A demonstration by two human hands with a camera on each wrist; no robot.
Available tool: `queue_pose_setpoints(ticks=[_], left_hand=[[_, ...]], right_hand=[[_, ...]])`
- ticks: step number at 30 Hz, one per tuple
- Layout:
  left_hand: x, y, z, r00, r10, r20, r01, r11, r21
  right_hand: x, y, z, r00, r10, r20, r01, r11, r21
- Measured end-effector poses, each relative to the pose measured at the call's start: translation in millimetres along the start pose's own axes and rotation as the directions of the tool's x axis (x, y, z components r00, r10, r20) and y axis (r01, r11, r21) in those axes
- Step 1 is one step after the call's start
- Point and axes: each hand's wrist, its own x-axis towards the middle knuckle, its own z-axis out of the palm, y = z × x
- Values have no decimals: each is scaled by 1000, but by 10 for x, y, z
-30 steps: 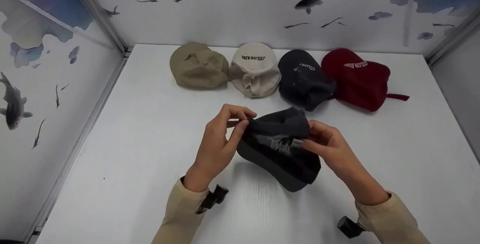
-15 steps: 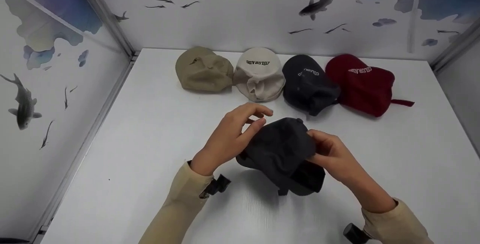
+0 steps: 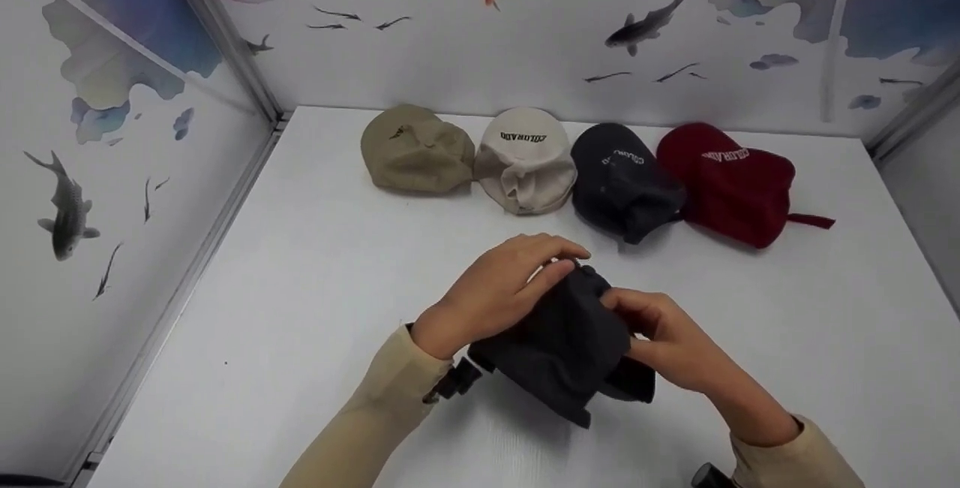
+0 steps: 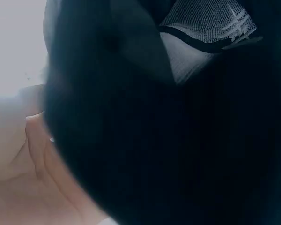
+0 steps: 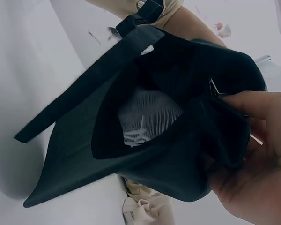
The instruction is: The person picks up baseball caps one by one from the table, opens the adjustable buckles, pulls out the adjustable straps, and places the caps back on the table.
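A dark grey baseball cap is between both hands over the front middle of the white table. My right hand grips its right side between thumb and fingers. The left hand lies over the top left of the crown, fingers stretched toward the button, thumb along the cloth. In the right wrist view the cap's opening faces the camera, with pale mesh lining inside and a loose strap sticking out. Dark cloth fills most of the left wrist view, the left palm beside it.
Along the back of the table sit a khaki cap, an off-white cap, a navy cap and a dark red cap in a row. White panels painted with fish rise behind and at the sides.
The cap has turned over, its lettered front no longer facing up in the head view. My left hand let go of its edge and moved right onto the crown; the right hand kept its grip.
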Motion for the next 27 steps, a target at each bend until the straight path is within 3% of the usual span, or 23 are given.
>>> queue_pose_setpoints(ticks=[7, 15, 21, 27], left_hand=[[-92, 36, 3, 1000, -24, 19, 23, 998, 59], [-248, 121, -88, 994, -30, 109, 25, 998, 53], [-224, 131, -96, 990, -67, 125, 51, 990, 131], [-163, 111, -73, 992, -48, 120, 26, 983, 181]], right_hand=[[8, -2, 7, 1000, -9, 23, 11, 997, -74], [2, 22, -43, 999, 4, 35, 0, 994, -110], [-14, 25, -20, 998, -2, 56, 10, 989, -150], [5, 32, 11, 996, -31, 84, 44, 987, -154]])
